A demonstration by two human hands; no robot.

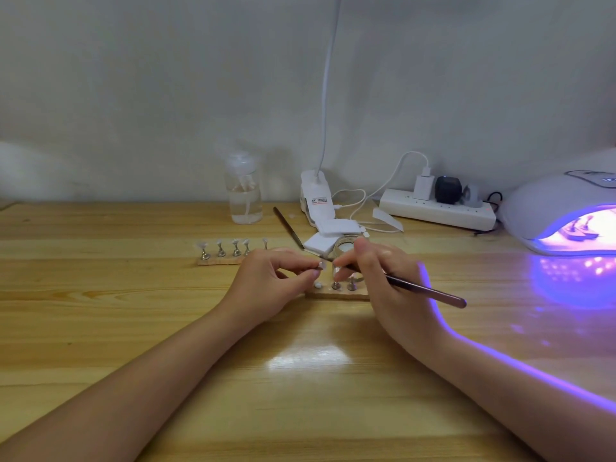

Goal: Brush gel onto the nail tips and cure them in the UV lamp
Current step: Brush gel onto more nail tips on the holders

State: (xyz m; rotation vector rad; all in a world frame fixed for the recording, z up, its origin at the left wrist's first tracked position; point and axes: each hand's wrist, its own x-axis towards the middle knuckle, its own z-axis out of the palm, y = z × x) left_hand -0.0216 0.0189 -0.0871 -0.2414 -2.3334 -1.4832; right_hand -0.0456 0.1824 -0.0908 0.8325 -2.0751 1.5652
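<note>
Right now my left hand (276,278) pinches a nail tip (320,266) near the table's (133,328) middle, while my right hand (376,278) grips the brush (426,290), its handle trailing right toward the lit lamp (563,211) at the right edge.

Soft, fairly dim white light falls from above and leaves a glossy patch of glare on the bench (100,315) in front of the lamp (546,208), whose purple glow spills out across the wood and rims the right forearm. The wide lens bows the far edge of the bench left of the lamp, and the whole picture is slightly soft, with hazy corners.
</note>
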